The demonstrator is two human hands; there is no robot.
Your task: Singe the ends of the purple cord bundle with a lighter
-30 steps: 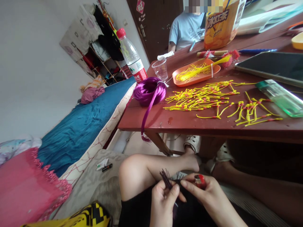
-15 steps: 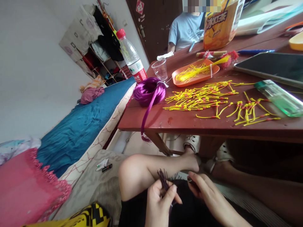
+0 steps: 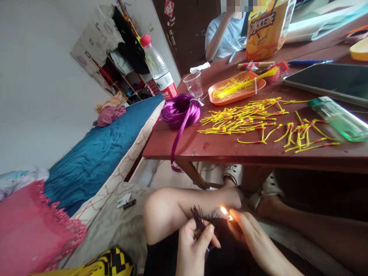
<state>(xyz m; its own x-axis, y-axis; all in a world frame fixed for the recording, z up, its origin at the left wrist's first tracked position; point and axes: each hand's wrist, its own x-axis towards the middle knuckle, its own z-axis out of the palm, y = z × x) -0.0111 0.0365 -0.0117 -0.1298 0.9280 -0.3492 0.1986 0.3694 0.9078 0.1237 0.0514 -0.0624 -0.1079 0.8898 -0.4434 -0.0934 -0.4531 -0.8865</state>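
Low in the view, my left hand point(image 3: 195, 239) is closed around a bundle of dark purple cords point(image 3: 198, 217), whose loose ends fan out above the thumb. Close by on the right, my right hand point(image 3: 247, 228) is wrapped round a lighter point(image 3: 229, 218), mostly hidden by the fingers. A bright flame point(image 3: 224, 210) burns at its tip, a short way right of the cord ends and apart from them. Both hands are over my lap. On the table in front lie many short yellow knotted cords point(image 3: 244, 115) and a coil of purple cord point(image 3: 182, 111) with its tail hanging over the edge.
The red-brown table point(image 3: 212, 147) bears an orange tray point(image 3: 224, 100) of yellow cords, a plastic cup point(image 3: 194, 84), a bottle point(image 3: 158, 67), a green clear case point(image 3: 342, 119), a tablet point(image 3: 330, 82) and an iced tea jug point(image 3: 266, 34). Another person point(image 3: 225, 36) sits behind.
A flame has appeared at the lighter in my right hand. My left hand with the cords stays put. The other person has raised an arm toward the head.
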